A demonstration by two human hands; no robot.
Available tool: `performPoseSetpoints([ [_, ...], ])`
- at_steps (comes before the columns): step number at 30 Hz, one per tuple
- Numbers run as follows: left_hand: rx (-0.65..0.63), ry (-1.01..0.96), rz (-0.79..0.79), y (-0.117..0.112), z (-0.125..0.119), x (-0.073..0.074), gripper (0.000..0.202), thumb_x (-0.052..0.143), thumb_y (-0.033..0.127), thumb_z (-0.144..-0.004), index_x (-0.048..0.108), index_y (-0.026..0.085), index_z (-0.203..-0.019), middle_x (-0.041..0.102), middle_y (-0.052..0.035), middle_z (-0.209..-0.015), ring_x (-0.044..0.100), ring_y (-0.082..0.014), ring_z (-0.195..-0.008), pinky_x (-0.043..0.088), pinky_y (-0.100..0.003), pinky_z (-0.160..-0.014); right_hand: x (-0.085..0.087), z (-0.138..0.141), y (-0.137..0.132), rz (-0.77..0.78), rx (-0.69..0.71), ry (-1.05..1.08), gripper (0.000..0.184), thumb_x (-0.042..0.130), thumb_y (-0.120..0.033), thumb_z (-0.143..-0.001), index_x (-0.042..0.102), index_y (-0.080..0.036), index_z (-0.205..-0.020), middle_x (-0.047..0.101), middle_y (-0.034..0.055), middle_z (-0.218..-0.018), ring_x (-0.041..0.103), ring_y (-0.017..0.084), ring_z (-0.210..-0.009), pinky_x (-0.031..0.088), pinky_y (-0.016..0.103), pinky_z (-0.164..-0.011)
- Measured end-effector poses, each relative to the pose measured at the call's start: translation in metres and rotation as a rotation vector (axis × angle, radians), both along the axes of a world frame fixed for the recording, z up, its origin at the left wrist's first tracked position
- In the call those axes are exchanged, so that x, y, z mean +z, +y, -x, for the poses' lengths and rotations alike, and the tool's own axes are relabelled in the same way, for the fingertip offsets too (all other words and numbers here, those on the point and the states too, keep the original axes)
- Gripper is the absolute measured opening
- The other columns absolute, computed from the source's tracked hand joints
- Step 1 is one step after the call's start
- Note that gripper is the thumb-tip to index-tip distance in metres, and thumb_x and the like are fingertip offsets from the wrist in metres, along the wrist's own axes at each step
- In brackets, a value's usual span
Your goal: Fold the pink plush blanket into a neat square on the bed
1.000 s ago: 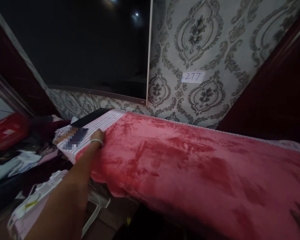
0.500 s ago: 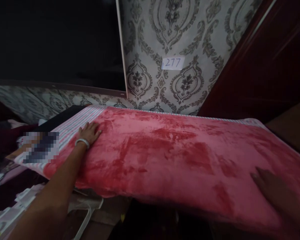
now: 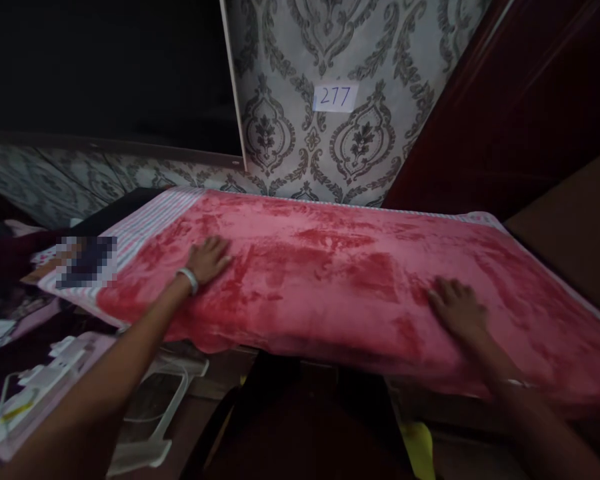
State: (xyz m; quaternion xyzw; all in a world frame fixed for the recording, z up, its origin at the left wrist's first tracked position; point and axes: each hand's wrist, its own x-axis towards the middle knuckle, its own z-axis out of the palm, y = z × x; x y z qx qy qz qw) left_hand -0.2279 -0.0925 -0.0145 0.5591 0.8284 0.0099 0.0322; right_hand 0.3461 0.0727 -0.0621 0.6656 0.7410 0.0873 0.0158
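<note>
A plush red-and-pink blanket [image 3: 320,280] with a striped border lies spread over a flat raised surface, its front edge hanging down. My left hand [image 3: 207,260] rests flat on the left part of it, fingers stretched out, a pale bracelet at the wrist. Farther right, my right hand [image 3: 457,307] lies on the blanket with its fingers spread. Neither hand grips anything.
A large dark screen [image 3: 105,73] hangs on the patterned wall, beside a paper label [image 3: 335,98] reading 277. Dark red panelling [image 3: 505,100] rises at the right. At lower left are a white power strip [image 3: 55,367] and a white plastic frame [image 3: 165,413].
My left hand has slid to the right over the blanket. My right hand has moved left, toward the middle. The view has tilted down slightly.
</note>
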Motion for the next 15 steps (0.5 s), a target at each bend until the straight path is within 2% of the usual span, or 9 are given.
performPoseSetpoints([
  [2, -0.159, -0.024, -0.034, 0.010, -0.045, -0.006, 0.063, 0.036, 0.049, -0.101, 0.030, 0.027, -0.160, 0.020, -0.0104, -0.170, 0.014, -0.0318, -0.157, 0.013, -0.062, -0.123, 0.010, 0.055, -0.009, 0.097, 0.137, 0.118, 0.059, 0.025, -0.041, -0.104, 0.038, -0.021, -0.158, 0.030, 0.0176, -0.164, 0.029, 0.032, -0.151, 0.037, 0.056, -0.111],
  [4, -0.270, -0.029, -0.082, 0.028, -0.085, -0.010, 0.064, 0.038, 0.051, -0.101, 0.029, 0.029, -0.160, 0.019, -0.0094, -0.170, 0.012, -0.0320, -0.157, 0.011, -0.062, -0.123, 0.016, 0.114, -0.020, 0.119, 0.252, 0.192, 0.058, 0.030, -0.043, -0.104, 0.035, -0.025, -0.159, 0.024, 0.0126, -0.168, 0.021, 0.033, -0.154, 0.027, 0.061, -0.117],
  [6, -0.327, -0.017, -0.114, 0.048, -0.115, -0.014, 0.064, 0.039, 0.050, -0.100, 0.031, 0.028, -0.160, 0.020, -0.0104, -0.170, 0.013, -0.0331, -0.157, 0.011, -0.062, -0.123, 0.016, 0.162, -0.031, 0.139, 0.367, 0.255, 0.060, 0.031, -0.047, -0.104, 0.033, -0.026, -0.159, 0.019, 0.0102, -0.170, 0.014, 0.033, -0.156, 0.020, 0.061, -0.120],
  [8, -0.330, 0.001, -0.098, 0.064, -0.134, -0.019, 0.064, 0.040, 0.049, -0.100, 0.034, 0.025, -0.159, 0.023, -0.0126, -0.168, 0.015, -0.0344, -0.156, 0.013, -0.064, -0.123, 0.013, 0.191, -0.036, 0.163, 0.453, 0.297, 0.060, 0.031, -0.050, -0.104, 0.033, -0.027, -0.160, 0.017, 0.0084, -0.170, 0.011, 0.033, -0.156, 0.016, 0.062, -0.121],
  [10, -0.313, 0.023, -0.060, 0.075, -0.141, -0.026, 0.063, 0.039, 0.047, -0.100, 0.034, 0.022, -0.158, 0.025, -0.0138, -0.167, 0.017, -0.0348, -0.156, 0.015, -0.064, -0.122, 0.008, 0.196, -0.032, 0.177, 0.506, 0.325, 0.062, 0.032, -0.053, -0.104, 0.030, -0.028, -0.160, 0.018, 0.0063, -0.170, 0.010, 0.032, -0.156, 0.014, 0.061, -0.122],
  [11, -0.302, 0.037, -0.047, 0.078, -0.141, -0.030, 0.063, 0.038, 0.046, -0.100, 0.034, 0.022, -0.159, 0.025, -0.0137, -0.167, 0.017, -0.0346, -0.156, 0.015, -0.064, -0.122, 0.007, 0.189, -0.027, 0.175, 0.513, 0.331, 0.062, 0.032, -0.054, -0.104, 0.029, -0.029, -0.161, 0.018, 0.0051, -0.170, 0.010, 0.031, -0.156, 0.013, 0.060, -0.122],
  [13, -0.295, 0.062, -0.038, 0.082, -0.138, -0.035, 0.063, 0.036, 0.045, -0.100, 0.031, 0.023, -0.160, 0.023, -0.0122, -0.168, 0.016, -0.0336, -0.156, 0.015, -0.063, -0.122, 0.006, 0.156, -0.011, 0.157, 0.457, 0.319, 0.062, 0.033, -0.054, -0.103, 0.029, -0.030, -0.161, 0.018, 0.0037, -0.170, 0.011, 0.030, -0.156, 0.013, 0.059, -0.123],
  [15, -0.297, 0.074, -0.038, 0.084, -0.133, -0.037, 0.063, 0.036, 0.046, -0.100, 0.031, 0.025, -0.160, 0.023, -0.0110, -0.169, 0.016, -0.0331, -0.156, 0.016, -0.062, -0.122, 0.007, 0.102, 0.005, 0.123, 0.291, 0.279, 0.062, 0.031, -0.052, -0.104, 0.029, -0.028, -0.161, 0.017, 0.0043, -0.170, 0.012, 0.031, -0.156, 0.012, 0.059, -0.123],
])
